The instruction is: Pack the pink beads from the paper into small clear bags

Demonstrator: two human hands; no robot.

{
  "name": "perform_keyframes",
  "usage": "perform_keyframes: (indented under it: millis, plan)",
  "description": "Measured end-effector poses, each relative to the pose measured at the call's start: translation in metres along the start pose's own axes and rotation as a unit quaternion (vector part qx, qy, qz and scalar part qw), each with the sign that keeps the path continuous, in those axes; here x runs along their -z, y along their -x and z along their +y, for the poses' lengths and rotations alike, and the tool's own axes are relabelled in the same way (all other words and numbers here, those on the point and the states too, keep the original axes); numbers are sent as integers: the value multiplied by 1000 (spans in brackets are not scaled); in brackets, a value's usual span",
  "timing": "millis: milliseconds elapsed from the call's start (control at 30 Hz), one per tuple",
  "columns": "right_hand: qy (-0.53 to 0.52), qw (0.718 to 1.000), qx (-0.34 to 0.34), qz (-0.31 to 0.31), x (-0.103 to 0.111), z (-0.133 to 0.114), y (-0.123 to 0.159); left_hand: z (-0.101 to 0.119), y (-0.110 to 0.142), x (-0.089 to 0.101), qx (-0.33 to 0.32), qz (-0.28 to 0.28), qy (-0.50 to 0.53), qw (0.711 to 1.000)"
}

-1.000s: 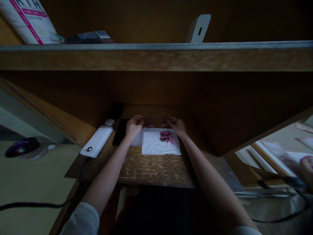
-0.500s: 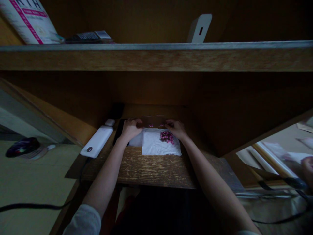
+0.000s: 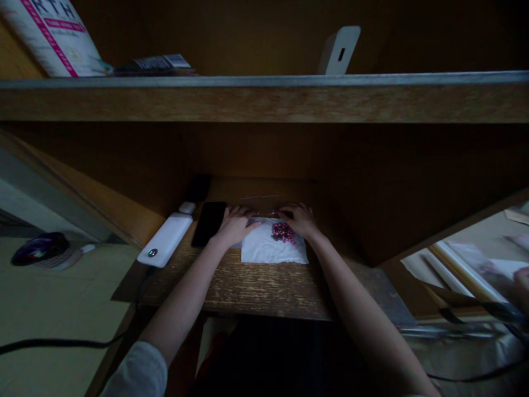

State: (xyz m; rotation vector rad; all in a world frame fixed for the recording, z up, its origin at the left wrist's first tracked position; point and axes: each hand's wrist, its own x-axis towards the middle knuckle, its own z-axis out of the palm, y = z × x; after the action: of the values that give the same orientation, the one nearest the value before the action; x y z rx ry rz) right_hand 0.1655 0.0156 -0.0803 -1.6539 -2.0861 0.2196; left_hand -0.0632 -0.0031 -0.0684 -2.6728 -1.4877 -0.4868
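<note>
Head camera: a cluster of small pink beads (image 3: 283, 233) sits on a white paper sheet (image 3: 264, 249) atop a worn wooden desk (image 3: 264, 289). Left hand (image 3: 237, 226) and right hand (image 3: 298, 218) lie open at the sheet's upper edge, grasping nothing visible; a black smartphone (image 3: 209, 224) lies just beside the left.

Pink beads (image 3: 283, 233) with darker flecks form a clump on a white paper sheet (image 3: 258, 251). The bench (image 3: 264, 289) is brown with dark, streaky grain. A white power bank (image 3: 165, 240) lies beside a black phone (image 3: 209, 224), and a pale book (image 3: 53, 38) carries a magenta stripe.
</note>
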Motion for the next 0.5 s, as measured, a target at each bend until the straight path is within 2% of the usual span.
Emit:
perform_keyframes:
  millis: [500]
  plan:
    - [20, 1000, 17, -1, 4, 0, 4, -5, -1, -1, -18, 32, 14, 999]
